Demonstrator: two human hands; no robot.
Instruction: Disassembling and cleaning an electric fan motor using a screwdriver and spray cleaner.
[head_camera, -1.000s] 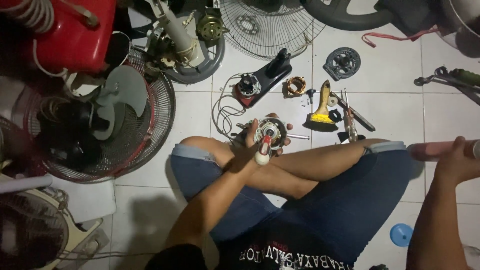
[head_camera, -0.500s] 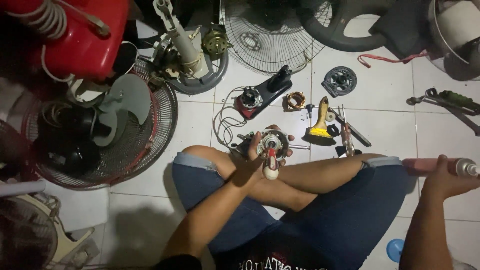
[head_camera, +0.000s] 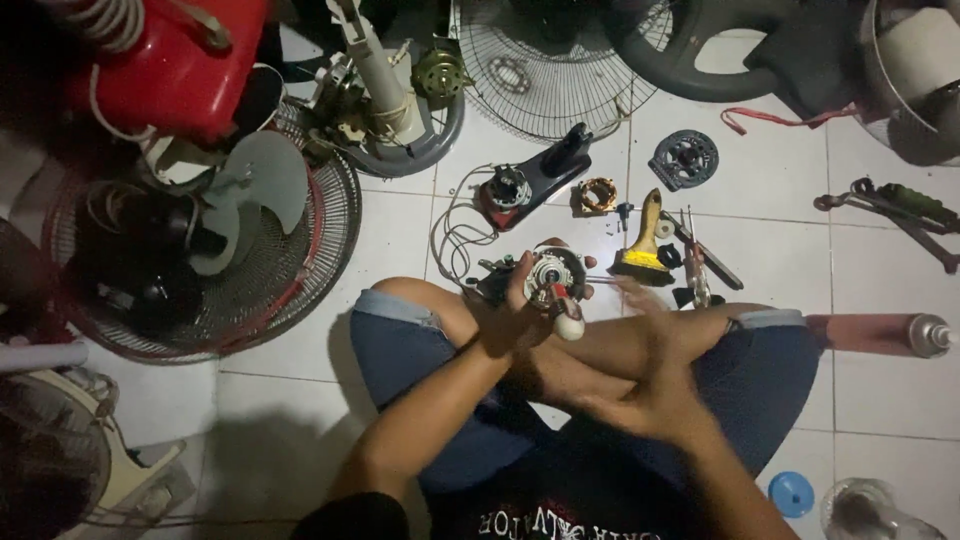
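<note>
I sit cross-legged on a white tiled floor. My left hand grips a small fan motor above my knees; a white knob hangs from its lower end and thin wires trail off to the left. My right hand is blurred in front of my shins, just right of the motor, with its fingers apart and nothing in it. A pink spray can lies on the floor beside my right knee, apart from that hand.
A fan guard with a grey blade lies at the left under a red housing. Ahead are a wire grille, a black-and-red part, a copper coil, a yellow brush, screwdrivers, pliers and a blue cap.
My right hand has let go of the spray can, which now lies on the floor, and swung left towards the motor. My left hand has kept the motor in place.
</note>
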